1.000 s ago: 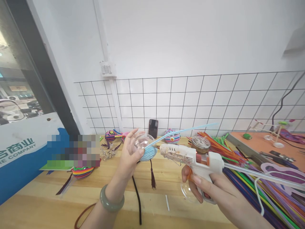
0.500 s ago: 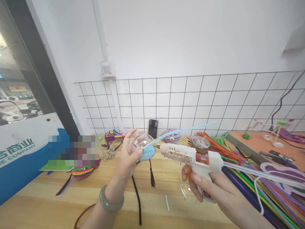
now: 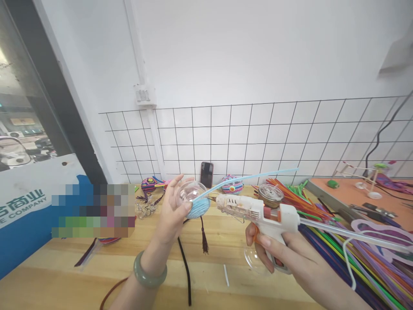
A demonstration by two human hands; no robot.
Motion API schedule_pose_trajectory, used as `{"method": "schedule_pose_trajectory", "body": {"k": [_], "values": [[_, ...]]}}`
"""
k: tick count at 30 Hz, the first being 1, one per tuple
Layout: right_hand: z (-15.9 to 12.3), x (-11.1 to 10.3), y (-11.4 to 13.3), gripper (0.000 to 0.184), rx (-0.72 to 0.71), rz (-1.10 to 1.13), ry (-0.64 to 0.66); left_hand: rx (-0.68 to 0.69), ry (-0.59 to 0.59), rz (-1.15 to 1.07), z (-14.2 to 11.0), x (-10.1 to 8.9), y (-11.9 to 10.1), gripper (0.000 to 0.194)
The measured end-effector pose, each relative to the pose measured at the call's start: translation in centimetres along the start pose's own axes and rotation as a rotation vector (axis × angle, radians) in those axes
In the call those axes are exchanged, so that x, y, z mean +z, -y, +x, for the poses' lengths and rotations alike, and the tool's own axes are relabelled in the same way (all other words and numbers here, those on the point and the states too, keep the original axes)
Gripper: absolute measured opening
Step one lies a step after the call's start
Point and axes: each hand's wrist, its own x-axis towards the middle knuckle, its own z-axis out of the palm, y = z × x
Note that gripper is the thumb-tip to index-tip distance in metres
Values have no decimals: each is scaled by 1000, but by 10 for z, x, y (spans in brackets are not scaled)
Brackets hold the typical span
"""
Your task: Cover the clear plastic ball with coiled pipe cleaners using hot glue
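- A blue and white board (image 3: 22, 206) at the left edge is showing white Chinese characters "合商业", cut off at the frame's edge.
- Beneath them, the same board is carrying the partly cropped English word "COMPANY".

The left hand (image 3: 172, 211) is raised with fingers spread and curled, while the right hand (image 3: 274, 249) is clenched, forefinger bent.

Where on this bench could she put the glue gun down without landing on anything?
Bare wood shows near the front left, between the blue board and the black cord. The right side is crowded with coloured sticks, and wrapped balls line the back.
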Motion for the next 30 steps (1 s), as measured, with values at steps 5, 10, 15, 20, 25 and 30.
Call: {"method": "schedule_pose_trajectory", "body": {"k": [5, 10, 15, 20, 25, 30], "values": [[3, 1, -1, 51, 2, -28, -6, 22, -7, 2, 1, -3, 3, 69], [3, 2, -2, 43, 13, -90, -110, 38, -27, -15, 4, -9, 2, 69], [6, 4, -3, 29, -62, -356, -143, 105, -93, 2, 11, -19, -5, 67], [19, 33, -30, 25, -183, -750, 104, 134, -115, 34, 14, -26, -7, 70], [24, 83, -83, 23, -218, -989, 181, 162, -39, 83, 9, -19, -5, 68], [22, 106, -105, 32, -338, -995, 129, 135, 23, 78, 6, -13, -4, 67]]}}
